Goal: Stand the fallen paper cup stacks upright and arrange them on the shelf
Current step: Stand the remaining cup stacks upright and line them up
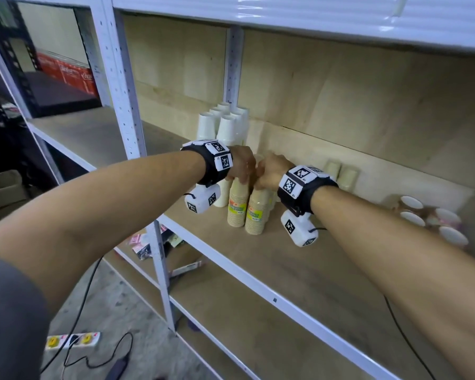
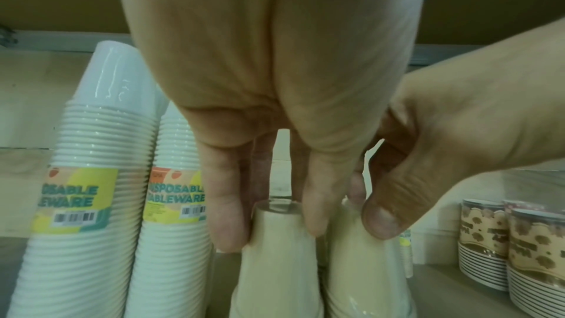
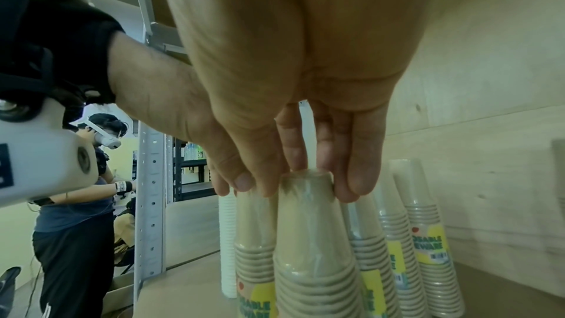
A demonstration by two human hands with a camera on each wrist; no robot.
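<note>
On the left of the shelf (image 1: 272,259) I note a cluster of white cup stacks (image 1: 225,124) standing upright toward the far side, wrapped, with yellow labels visible in the left wrist view. Just to their right, nearer the front edge, two beige cup stacks (image 1: 237,204) stand upright side by side, mouths down. My left hand (image 1: 240,165) grips the top of the left beige stack, fingers (image 2: 228,202) and thumb curled down around its uppermost cup. My right hand (image 1: 272,171) grasps the top of the right beige stack (image 1: 255,212) likewise, fingertips (image 3: 360,178) wrapped round the cup's closed end. The two hands sit knuckle to knuckle, touching or nearly so. Further right and toward the far wall, more beige stacks (image 1: 340,174) stand upright. At the far right, a group of patterned cup stacks (image 1: 433,218) lies on its side, open mouths facing me.
</note>
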